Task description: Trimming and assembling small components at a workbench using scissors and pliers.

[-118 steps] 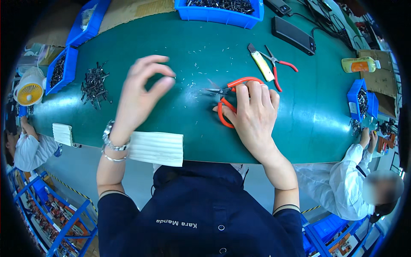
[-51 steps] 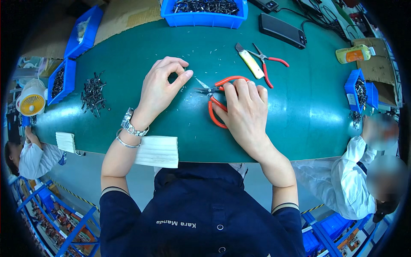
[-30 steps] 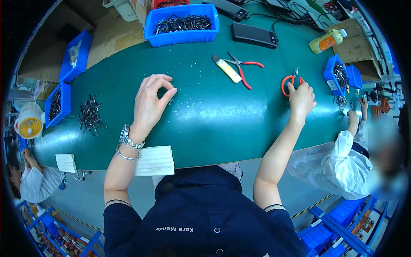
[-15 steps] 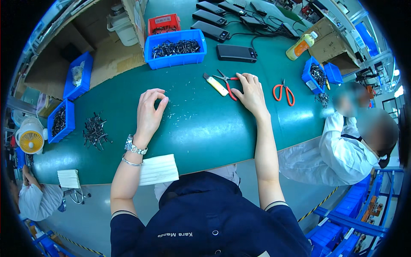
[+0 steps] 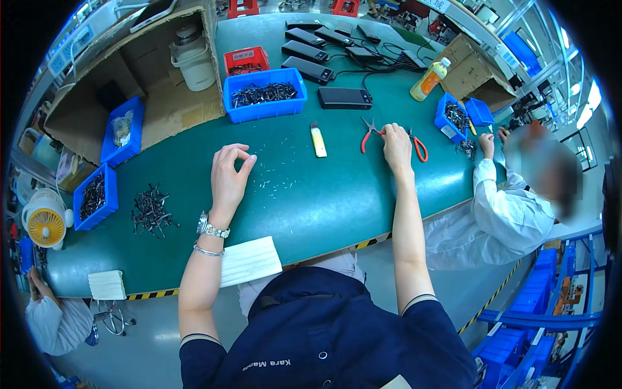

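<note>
My right hand is closed on one red handle of a small pair of pliers, which lies with its jaws pointing away. Beside that hand, partly hidden by it, is a second red-handled cutting tool. My left hand hovers over the green table, its fingers curled and the thumb near the index finger; anything between them is too small to make out. Tiny white scraps are scattered to its right. A yellow-handled utility knife lies between my hands.
A pile of small black parts lies at left, near a blue bin. Farther off stand a larger blue bin, a red bin, black power banks and a bottle. A co-worker sits at right.
My right hand has moved right, taking the pliers away from the utility knife to beside the other red-handled tool. My left hand stays in nearly the same place. The view has shifted slightly.
</note>
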The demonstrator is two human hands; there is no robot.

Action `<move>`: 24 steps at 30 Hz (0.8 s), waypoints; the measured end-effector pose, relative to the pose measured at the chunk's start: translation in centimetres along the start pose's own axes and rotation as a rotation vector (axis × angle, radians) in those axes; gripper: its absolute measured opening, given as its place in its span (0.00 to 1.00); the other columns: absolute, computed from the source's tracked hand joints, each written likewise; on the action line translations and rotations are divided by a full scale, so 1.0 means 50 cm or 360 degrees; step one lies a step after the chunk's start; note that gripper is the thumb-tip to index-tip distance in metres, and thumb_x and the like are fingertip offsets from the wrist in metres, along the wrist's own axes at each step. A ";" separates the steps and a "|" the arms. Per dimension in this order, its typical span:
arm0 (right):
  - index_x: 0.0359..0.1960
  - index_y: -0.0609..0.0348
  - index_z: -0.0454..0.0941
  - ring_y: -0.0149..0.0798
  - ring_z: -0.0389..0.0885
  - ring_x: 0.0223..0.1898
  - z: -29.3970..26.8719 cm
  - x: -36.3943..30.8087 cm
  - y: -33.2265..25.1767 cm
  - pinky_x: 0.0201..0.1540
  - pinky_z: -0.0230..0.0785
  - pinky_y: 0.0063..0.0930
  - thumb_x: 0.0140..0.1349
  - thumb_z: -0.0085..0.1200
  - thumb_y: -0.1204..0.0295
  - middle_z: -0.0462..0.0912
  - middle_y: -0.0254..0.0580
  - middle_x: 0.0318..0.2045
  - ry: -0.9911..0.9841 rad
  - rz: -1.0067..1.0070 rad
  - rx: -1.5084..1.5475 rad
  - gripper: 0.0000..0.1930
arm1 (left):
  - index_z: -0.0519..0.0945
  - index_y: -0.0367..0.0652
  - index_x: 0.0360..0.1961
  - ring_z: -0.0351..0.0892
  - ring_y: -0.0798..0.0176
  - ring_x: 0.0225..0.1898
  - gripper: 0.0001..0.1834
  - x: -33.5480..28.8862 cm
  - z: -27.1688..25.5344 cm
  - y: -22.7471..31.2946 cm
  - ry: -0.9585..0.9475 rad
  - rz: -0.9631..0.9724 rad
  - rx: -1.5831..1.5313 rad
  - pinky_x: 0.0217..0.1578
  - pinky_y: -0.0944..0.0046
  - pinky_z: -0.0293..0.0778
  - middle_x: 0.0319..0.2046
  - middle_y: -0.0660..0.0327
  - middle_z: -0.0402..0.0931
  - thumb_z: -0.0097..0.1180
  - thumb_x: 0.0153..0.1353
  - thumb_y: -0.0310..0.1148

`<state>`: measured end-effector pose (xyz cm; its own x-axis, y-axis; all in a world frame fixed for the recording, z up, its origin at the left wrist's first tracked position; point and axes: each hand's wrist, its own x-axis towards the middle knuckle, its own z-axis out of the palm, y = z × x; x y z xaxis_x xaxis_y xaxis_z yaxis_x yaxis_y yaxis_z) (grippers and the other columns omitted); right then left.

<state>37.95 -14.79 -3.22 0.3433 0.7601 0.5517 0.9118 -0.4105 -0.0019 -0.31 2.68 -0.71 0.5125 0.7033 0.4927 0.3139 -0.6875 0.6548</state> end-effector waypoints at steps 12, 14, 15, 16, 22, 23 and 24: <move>0.37 0.57 0.78 0.48 0.77 0.40 0.004 -0.021 -0.011 0.44 0.70 0.42 0.55 0.59 0.71 0.78 0.45 0.35 0.0058 0.0243 -0.0176 0.08 | 0.78 0.44 0.38 0.71 0.53 0.50 0.05 -0.001 0.010 -0.007 0.0029 0.0024 -0.0054 0.54 0.56 0.66 0.43 0.59 0.77 0.56 0.61 0.29; 0.38 0.59 0.78 0.51 0.78 0.41 -0.008 0.003 -0.089 0.43 0.72 0.44 0.59 0.57 0.66 0.80 0.48 0.36 -0.0072 0.0246 0.0043 0.11 | 0.78 0.44 0.39 0.70 0.53 0.52 0.06 -0.005 -0.001 -0.020 0.0055 0.0017 0.0004 0.56 0.56 0.64 0.45 0.59 0.76 0.57 0.60 0.28; 0.38 0.60 0.78 0.51 0.78 0.42 -0.014 0.011 -0.135 0.44 0.73 0.44 0.60 0.58 0.62 0.81 0.49 0.37 -0.0063 0.0229 0.0167 0.14 | 0.78 0.44 0.39 0.70 0.53 0.52 0.06 -0.004 -0.002 -0.019 0.0060 0.0031 -0.0005 0.56 0.56 0.64 0.45 0.59 0.76 0.57 0.60 0.28; 0.38 0.60 0.78 0.50 0.79 0.43 -0.017 0.018 -0.176 0.43 0.74 0.43 0.60 0.58 0.59 0.81 0.49 0.36 -0.0109 0.0223 0.0254 0.16 | 0.78 0.44 0.39 0.71 0.53 0.52 0.05 -0.004 -0.002 -0.015 0.0081 0.0020 0.0026 0.56 0.56 0.64 0.45 0.59 0.77 0.56 0.61 0.29; 0.39 0.63 0.73 0.49 0.80 0.42 0.018 0.034 -0.305 0.39 0.77 0.41 0.56 0.61 0.55 0.79 0.46 0.37 -0.0393 0.0125 0.0100 0.22 | 0.79 0.45 0.39 0.69 0.53 0.54 0.05 0.003 0.005 -0.034 0.0192 -0.0064 0.0086 0.57 0.55 0.63 0.47 0.59 0.76 0.56 0.61 0.28; 0.39 0.63 0.72 0.51 0.80 0.42 0.028 0.041 -0.305 0.40 0.76 0.44 0.56 0.60 0.59 0.80 0.47 0.37 -0.0422 0.0123 0.0126 0.20 | 0.79 0.45 0.39 0.69 0.53 0.54 0.05 0.006 0.005 -0.037 0.0185 -0.0055 0.0091 0.57 0.55 0.63 0.47 0.59 0.76 0.56 0.61 0.28; 0.39 0.63 0.72 0.52 0.80 0.42 0.038 0.046 -0.305 0.40 0.75 0.46 0.56 0.60 0.62 0.80 0.48 0.37 -0.0453 0.0117 0.0152 0.18 | 0.79 0.45 0.39 0.69 0.53 0.54 0.05 0.011 0.005 -0.042 0.0223 -0.0060 0.0091 0.57 0.55 0.63 0.48 0.59 0.75 0.56 0.62 0.29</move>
<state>25.27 -5.84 -3.50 0.4462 0.8462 0.2915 0.8946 -0.4308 -0.1188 -0.49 4.45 -1.97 0.3840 0.7446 0.5461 0.3779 -0.6663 0.6428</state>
